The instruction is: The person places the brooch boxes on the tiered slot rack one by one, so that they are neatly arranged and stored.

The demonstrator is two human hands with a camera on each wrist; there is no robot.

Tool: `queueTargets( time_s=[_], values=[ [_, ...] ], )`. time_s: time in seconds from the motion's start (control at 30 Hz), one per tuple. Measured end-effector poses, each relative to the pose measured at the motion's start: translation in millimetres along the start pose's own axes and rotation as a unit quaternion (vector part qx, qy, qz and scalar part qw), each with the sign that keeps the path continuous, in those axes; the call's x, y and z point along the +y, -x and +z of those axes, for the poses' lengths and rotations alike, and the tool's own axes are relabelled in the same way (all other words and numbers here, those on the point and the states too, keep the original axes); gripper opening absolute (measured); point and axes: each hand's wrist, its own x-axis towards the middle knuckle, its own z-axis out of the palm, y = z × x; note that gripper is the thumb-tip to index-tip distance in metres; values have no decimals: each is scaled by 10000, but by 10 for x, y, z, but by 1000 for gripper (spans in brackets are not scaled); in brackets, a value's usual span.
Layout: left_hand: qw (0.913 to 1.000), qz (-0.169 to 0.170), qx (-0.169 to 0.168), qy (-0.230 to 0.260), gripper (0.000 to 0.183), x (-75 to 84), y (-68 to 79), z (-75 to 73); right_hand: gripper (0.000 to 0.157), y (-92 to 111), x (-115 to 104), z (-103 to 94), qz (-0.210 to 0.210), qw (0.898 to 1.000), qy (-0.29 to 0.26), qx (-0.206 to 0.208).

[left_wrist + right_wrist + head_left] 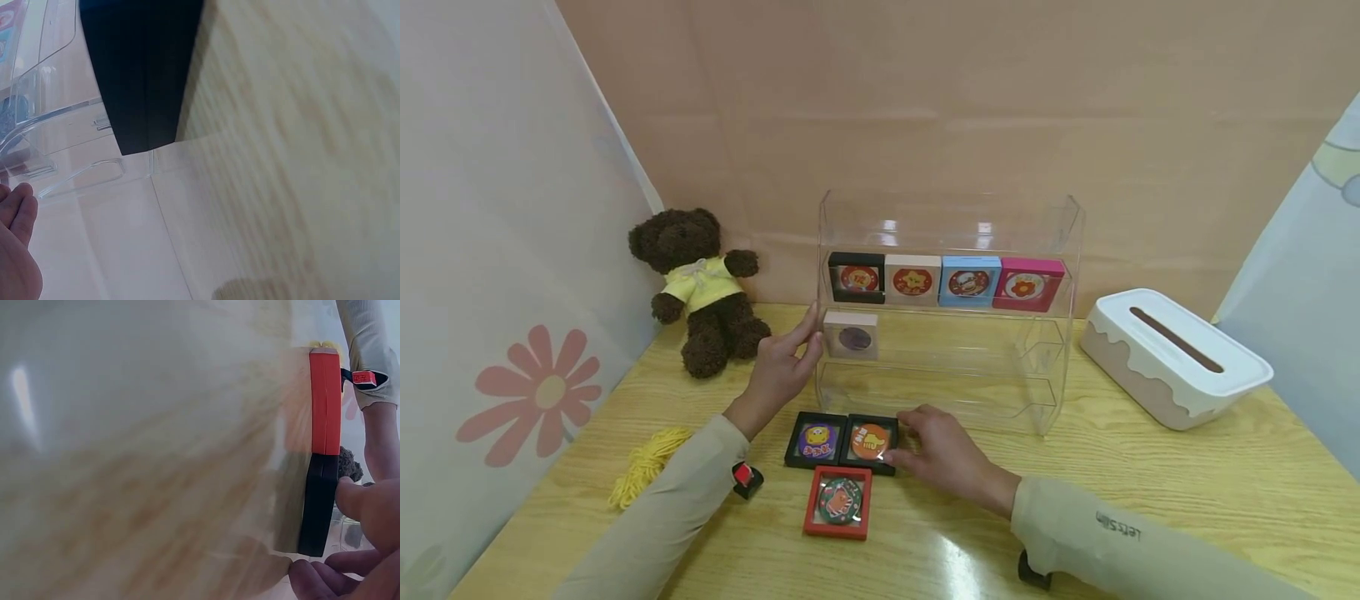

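Observation:
My right hand pinches the right edge of a black square display frame holding an orange badge, its thumb on top in the right wrist view. A black frame with a purple badge lies against its left side, and a red frame with a green badge lies just in front. At the left side of the clear tiered stand, my left hand has its fingers extended beside a pale pink frame on the middle tier.
Black, cream, blue and magenta frames line the tier above. A brown teddy bear in a yellow shirt sits at the left, with yellow yarn nearer. A white-topped tissue box stands at the right.

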Motion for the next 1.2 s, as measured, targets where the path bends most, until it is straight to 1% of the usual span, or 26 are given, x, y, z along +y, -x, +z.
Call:
queueTargets(
  time_s=[0.13,0.37,0.63,0.87,0.97,1.1,1.2],
  values=[
    [10000,-2,35,-19,46,4,3,-6,57,7,-12,-4,48,10000,33,-76],
    [10000,-2,-17,-30,45,12,-5,-7,62,36,8,-11,-36,9997,105,-221],
    [9999,-76,-81,-53,45,18,0,-20,69,24,18,12,159,9991,-29,-401],
    [10000,-30,-36,-65,45,13,7,-8,65,15,29,35,302,9987,-326,-246],
    [10000,-7,10,-89,45,4,8,-2,68,16,18,32,377,9982,-447,-155],
    [10000,10,41,-75,46,-7,9,2,70,21,0,27,397,9987,-328,45],
    [10000,17,37,-57,46,-6,8,1,68,22,-10,21,346,9990,-160,235]
  ],
)
